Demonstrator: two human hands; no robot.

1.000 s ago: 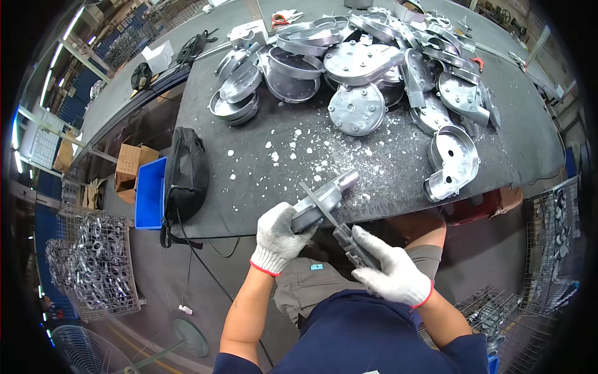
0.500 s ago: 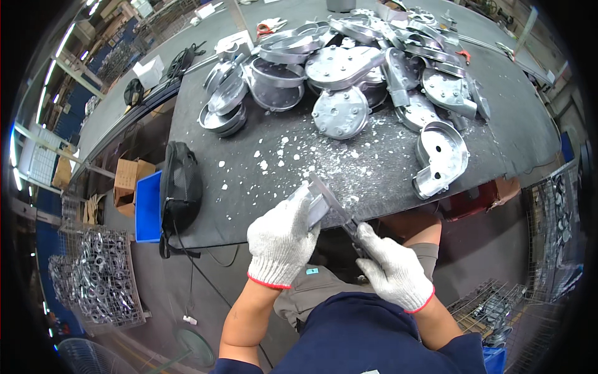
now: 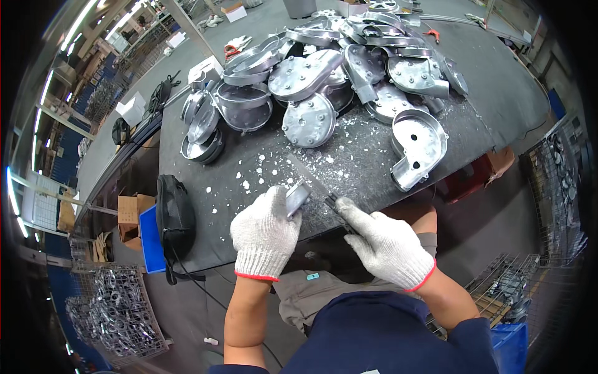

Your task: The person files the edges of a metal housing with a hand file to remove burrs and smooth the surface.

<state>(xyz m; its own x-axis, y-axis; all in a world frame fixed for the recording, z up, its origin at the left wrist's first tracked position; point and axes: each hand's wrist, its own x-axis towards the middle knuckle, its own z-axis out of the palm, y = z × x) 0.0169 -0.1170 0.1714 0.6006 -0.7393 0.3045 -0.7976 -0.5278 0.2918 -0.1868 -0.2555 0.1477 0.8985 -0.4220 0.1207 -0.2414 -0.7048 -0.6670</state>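
My left hand (image 3: 265, 235), in a white knit glove with a red cuff, is closed around a small silver metal casting (image 3: 298, 198) at the table's near edge. Most of that part is hidden by the glove. My right hand (image 3: 389, 244), gloved the same way, grips the dark handle of a flat metal file (image 3: 313, 181). The file's blade points up and left, just past the casting's far right edge; whether they touch I cannot tell. White flakes (image 3: 246, 184) and fine shavings lie on the dark tabletop (image 3: 367, 190) ahead of my hands.
A pile of silver housings (image 3: 305, 76) covers the table's far middle, with one separate housing (image 3: 423, 148) at right. A black bag (image 3: 174, 215) hangs at the left edge beside a blue bin (image 3: 151, 242). A wire basket (image 3: 115, 311) of metal parts stands lower left.
My hands have moved slightly apart, and the file has shifted from across the casting to beyond its right side. The view has turned, so the pile appears farther left.
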